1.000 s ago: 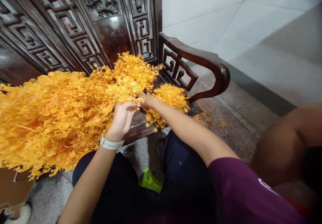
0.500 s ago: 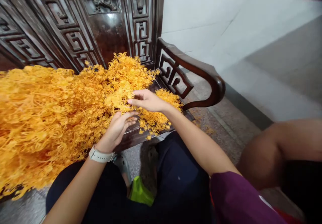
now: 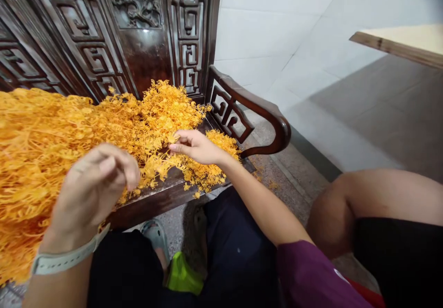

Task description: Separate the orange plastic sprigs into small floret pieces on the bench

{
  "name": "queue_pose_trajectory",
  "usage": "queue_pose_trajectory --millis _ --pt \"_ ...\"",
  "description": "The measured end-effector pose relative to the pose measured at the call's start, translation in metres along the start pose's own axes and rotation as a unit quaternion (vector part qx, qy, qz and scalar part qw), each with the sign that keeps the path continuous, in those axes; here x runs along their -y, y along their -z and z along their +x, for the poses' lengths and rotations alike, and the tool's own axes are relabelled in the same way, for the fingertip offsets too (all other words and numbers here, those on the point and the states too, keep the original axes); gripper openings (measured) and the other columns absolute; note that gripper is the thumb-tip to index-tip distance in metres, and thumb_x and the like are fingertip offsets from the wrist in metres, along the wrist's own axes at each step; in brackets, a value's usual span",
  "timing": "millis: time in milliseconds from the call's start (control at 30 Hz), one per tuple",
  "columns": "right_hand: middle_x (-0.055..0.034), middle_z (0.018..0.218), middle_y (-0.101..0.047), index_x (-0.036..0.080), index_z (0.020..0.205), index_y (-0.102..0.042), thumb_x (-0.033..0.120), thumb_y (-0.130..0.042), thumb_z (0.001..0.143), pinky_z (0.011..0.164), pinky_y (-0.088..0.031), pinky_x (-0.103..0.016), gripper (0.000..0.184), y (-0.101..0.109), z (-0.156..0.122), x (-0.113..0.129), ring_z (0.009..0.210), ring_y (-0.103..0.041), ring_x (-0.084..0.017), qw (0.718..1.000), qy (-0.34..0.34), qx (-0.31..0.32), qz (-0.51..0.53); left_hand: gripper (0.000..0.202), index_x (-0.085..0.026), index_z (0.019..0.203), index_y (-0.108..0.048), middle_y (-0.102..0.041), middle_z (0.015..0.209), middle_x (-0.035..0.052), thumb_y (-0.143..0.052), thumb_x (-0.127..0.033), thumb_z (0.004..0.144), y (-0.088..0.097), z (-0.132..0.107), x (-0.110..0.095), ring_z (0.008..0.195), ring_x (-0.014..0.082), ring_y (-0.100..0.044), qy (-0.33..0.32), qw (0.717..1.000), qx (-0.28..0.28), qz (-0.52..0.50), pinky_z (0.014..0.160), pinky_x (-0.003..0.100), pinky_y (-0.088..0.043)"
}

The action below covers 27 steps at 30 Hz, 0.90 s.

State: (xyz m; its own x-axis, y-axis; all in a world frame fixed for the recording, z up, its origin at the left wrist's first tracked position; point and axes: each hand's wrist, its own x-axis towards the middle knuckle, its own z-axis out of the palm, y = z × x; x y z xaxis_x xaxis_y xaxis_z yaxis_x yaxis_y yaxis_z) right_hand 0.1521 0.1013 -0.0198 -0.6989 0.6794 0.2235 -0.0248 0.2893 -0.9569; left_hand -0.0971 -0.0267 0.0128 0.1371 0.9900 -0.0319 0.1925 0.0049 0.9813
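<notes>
My right hand (image 3: 197,147) pinches a yellow plastic flower sprig (image 3: 172,138) between thumb and fingers, over the front of the dark wooden bench (image 3: 148,205). My left hand (image 3: 98,185), with a pale watch strap at the wrist, is raised nearer the camera, left of the right hand. Its fingers are loosely curled with the thumb apart, and I see nothing in them. Behind it spreads a large heap of orange-yellow plastic sprigs (image 3: 65,128). A smaller pile of loose yellow pieces (image 3: 221,146) lies right of my right hand.
The bench has a carved backrest (image 3: 145,54) and a curved armrest (image 3: 266,109) on the right. A pale tiled wall (image 3: 263,31) stands behind. At the right are another person's bare knee (image 3: 332,206) and a board's edge (image 3: 398,47). Yellow bits lie on the floor.
My left hand has left the sprig and moved left and up towards the camera. My right hand stays at about the same place, still pinching the sprig. The view has shifted slightly right.
</notes>
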Motion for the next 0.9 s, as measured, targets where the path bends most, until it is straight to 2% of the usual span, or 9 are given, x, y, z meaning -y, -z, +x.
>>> queue_pose_trajectory --millis 67,167,267,367,433,567,700,800,900 --pt "0.0042 0.072 -0.057 0.019 0.082 -0.059 0.054 -0.079 0.090 0.062 -0.039 -0.027 0.041 -0.010 -0.001 0.009 0.065 -0.047 -0.010 1.000 -0.003 -0.002 0.024 0.043 -0.024 0.120 -0.067 -0.075 0.104 0.0086 -0.074 -0.051 0.088 -0.012 0.004 0.000 0.111 0.0285 -0.071 -0.014 0.999 -0.041 -0.017 0.092 0.037 -0.057" --pt "0.0038 0.073 -0.059 0.018 0.083 -0.067 0.051 -0.084 0.086 0.061 -0.039 -0.027 0.038 -0.024 0.001 0.017 0.065 -0.048 -0.010 0.997 -0.005 -0.024 0.073 0.046 -0.024 0.124 -0.065 -0.074 0.114 0.0093 -0.079 -0.044 0.086 -0.039 0.014 0.002 0.117 0.0290 -0.070 -0.032 0.995 -0.094 -0.027 0.097 0.037 -0.056" --pt "0.0014 0.078 -0.066 0.018 0.084 -0.071 0.051 -0.087 0.083 0.065 -0.046 -0.027 0.037 -0.033 0.004 0.022 0.070 -0.056 -0.011 0.992 -0.024 -0.036 0.119 0.052 -0.025 0.129 -0.062 -0.072 0.127 0.0096 -0.083 -0.040 0.084 -0.054 0.020 0.010 0.124 0.0288 -0.067 -0.047 0.991 -0.121 0.016 0.104 0.037 -0.052" --pt "-0.0005 0.082 -0.072 0.018 0.084 -0.074 0.050 -0.090 0.079 0.073 -0.051 -0.029 0.036 -0.038 0.007 0.023 0.077 -0.062 -0.013 0.986 -0.039 -0.079 0.143 0.047 -0.026 0.128 -0.064 -0.073 0.131 0.0079 -0.081 -0.042 0.088 -0.052 0.021 0.017 0.124 0.0284 -0.067 -0.063 0.986 -0.105 0.110 0.108 0.038 -0.048" --pt "0.0002 0.080 -0.071 0.017 0.083 -0.075 0.048 -0.090 0.079 0.073 -0.049 -0.028 0.035 -0.037 0.008 0.022 0.075 -0.060 -0.012 0.984 -0.045 -0.107 0.132 0.040 -0.026 0.125 -0.068 -0.075 0.127 0.0070 -0.078 -0.044 0.091 -0.046 0.019 0.019 0.120 0.0286 -0.068 -0.072 0.980 -0.102 0.154 0.107 0.039 -0.047" --pt "0.0021 0.074 -0.065 0.017 0.079 -0.072 0.046 -0.088 0.084 0.068 -0.045 -0.028 0.033 -0.033 0.007 0.020 0.069 -0.053 -0.010 0.989 -0.043 -0.109 0.090 0.036 -0.026 0.121 -0.071 -0.076 0.123 0.0059 -0.077 -0.045 0.091 -0.035 0.016 0.017 0.114 0.0279 -0.069 -0.077 0.974 -0.130 0.167 0.103 0.038 -0.047" --pt "-0.0002 0.083 -0.068 0.017 0.094 -0.073 0.044 -0.084 0.088 0.070 -0.048 -0.028 0.030 -0.031 0.004 0.019 0.074 -0.058 -0.011 0.993 -0.024 -0.105 0.058 0.032 -0.024 0.117 -0.071 -0.076 0.115 0.0054 -0.078 -0.042 0.091 -0.032 0.015 0.015 0.105 0.0256 -0.069 -0.089 0.973 -0.134 0.164 0.095 0.036 -0.048" --pt "-0.0014 0.094 -0.068 0.019 0.107 -0.068 0.041 -0.084 0.089 0.075 -0.052 -0.030 0.033 -0.032 -0.001 0.021 0.082 -0.063 -0.013 0.990 0.016 -0.138 0.007 0.027 -0.023 0.114 -0.070 -0.076 0.108 0.0053 -0.074 -0.040 0.094 -0.033 0.016 0.014 0.097 0.0237 -0.068 -0.098 0.975 -0.122 0.157 0.090 0.034 -0.048" --pt "-0.0039 0.106 -0.067 0.022 0.110 -0.066 0.034 -0.083 0.090 0.083 -0.055 -0.033 0.029 -0.033 -0.007 0.028 0.094 -0.064 -0.017 0.979 0.109 -0.144 -0.093 0.024 -0.022 0.113 -0.071 -0.075 0.104 0.0050 -0.073 -0.038 0.095 -0.034 0.017 0.015 0.091 0.0227 -0.067 -0.096 0.977 -0.112 0.154 0.085 0.033 -0.047"
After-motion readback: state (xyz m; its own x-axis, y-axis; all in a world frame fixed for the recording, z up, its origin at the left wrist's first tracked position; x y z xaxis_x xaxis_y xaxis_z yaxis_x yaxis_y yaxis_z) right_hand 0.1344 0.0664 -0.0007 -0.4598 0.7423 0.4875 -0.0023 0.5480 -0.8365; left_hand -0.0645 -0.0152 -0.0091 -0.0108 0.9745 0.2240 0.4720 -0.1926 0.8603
